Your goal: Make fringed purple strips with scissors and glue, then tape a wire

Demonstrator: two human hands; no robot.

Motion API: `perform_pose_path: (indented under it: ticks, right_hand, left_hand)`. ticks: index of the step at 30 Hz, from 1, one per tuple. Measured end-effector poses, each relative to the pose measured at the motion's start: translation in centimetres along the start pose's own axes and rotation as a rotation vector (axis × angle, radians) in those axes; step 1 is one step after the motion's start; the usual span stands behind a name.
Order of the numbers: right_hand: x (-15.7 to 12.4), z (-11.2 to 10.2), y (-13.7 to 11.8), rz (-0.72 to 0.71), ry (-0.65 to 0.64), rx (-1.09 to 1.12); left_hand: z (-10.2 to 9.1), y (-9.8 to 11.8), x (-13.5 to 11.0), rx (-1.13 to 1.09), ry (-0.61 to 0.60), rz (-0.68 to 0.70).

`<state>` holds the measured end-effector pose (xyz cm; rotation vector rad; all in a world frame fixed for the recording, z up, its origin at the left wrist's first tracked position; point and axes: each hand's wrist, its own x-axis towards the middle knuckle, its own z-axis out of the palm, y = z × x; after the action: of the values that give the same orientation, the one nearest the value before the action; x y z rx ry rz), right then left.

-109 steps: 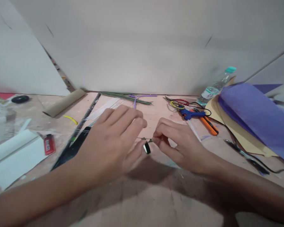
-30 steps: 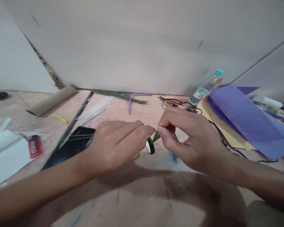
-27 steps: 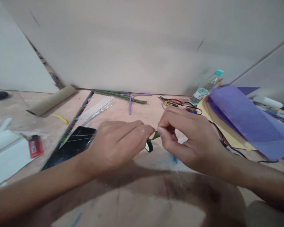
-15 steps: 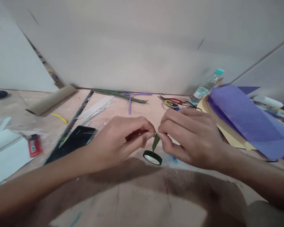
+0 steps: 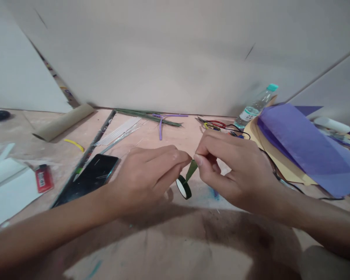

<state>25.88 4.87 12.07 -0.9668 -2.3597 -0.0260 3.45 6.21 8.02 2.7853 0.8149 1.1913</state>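
A roll of green floral tape (image 5: 184, 188) dangles below my fingertips on a short stretched strip of its own tape (image 5: 191, 171). My right hand (image 5: 231, 171) is closed, pinching the top of this strip between thumb and forefinger. Almost touching it, my left hand (image 5: 151, 177) is also closed in a pinch. Whatever lies between the left fingertips is too small and hidden to make out. The roll tilts, showing its white core, just right of my left fingers.
Green stems (image 5: 146, 116) with purple strips (image 5: 160, 128) lie by the wall, near scissors (image 5: 214, 124) and a water bottle (image 5: 253, 109). Purple paper (image 5: 303, 144) is stacked right. Leftward are a phone (image 5: 95, 177), red lighter (image 5: 44, 179) and cardboard tube (image 5: 64, 122).
The hanging tape roll has swung slightly left and turned more upright. My left hand has rolled over with its fingers closer together, and my right thumb has shifted up at the strip.
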Motion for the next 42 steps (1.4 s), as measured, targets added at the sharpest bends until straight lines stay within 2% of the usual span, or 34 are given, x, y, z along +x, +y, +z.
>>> perform_pose_path:
  ticks: [5, 9, 12, 15, 17, 20, 22, 24, 27, 29, 34, 38, 40, 42]
  right_hand:
    - [-0.2, 0.0, 1.3, -0.369, 0.110, -0.344]
    - [-0.3, -0.5, 2.3, -0.591, 0.120, -0.375]
    - [-0.4, -0.7, 2.3, -0.657, 0.105, -0.357]
    - [-0.5, -0.5, 1.7, -0.518, 0.066, -0.315]
    - [-0.4, -0.3, 1.1, -0.314, 0.038, -0.223]
    - [-0.3, 0.0, 0.6, -0.008, -0.013, 0.011]
    - [-0.1, 0.0, 0.4, 0.119, -0.034, 0.126]
    - [-0.1, 0.0, 0.2, 0.172, -0.028, 0.165]
    - [-0.1, 0.0, 0.1, 0.109, 0.002, 0.116]
    - [-0.2, 0.0, 0.2, 0.018, 0.010, 0.029]
    - [-0.6, -0.1, 1.3, -0.304, 0.073, -0.295]
    - [-0.8, -0.3, 2.1, -0.525, 0.110, -0.359]
    - [-0.8, -0.2, 1.9, -0.494, 0.090, -0.315]
    - [-0.8, -0.1, 1.3, -0.345, 0.053, -0.224]
  left_hand:
    - [-0.8, 0.6, 0.7, -0.467, -0.139, -0.295]
    - [-1.3, 0.6, 1.3, -0.869, -0.309, -0.574]
    - [-1.7, 0.7, 1.8, -1.021, -0.424, -0.662]
    - [-1.8, 0.7, 2.0, -0.939, -0.432, -0.592]
    - [-1.6, 0.7, 1.7, -0.665, -0.325, -0.428]
    - [-0.7, 0.5, 0.6, -0.139, -0.124, -0.151]
    - [-0.1, 0.2, -0.3, 0.082, -0.060, -0.030]
    - [0.2, -0.1, -0.8, 0.164, -0.047, 0.049]
    - [0.1, -0.2, -0.9, 0.128, -0.029, 0.093]
    - [-0.2, 0.0, -0.4, 0.060, -0.022, 0.065]
    - [-1.0, 0.7, 0.9, -0.343, -0.132, -0.203]
    - [-1.6, 0.7, 1.5, -0.622, -0.251, -0.362]
    - [-1.8, 0.6, 1.7, -0.613, -0.281, -0.333]
    - [-1.7, 0.5, 1.5, -0.451, -0.254, -0.235]
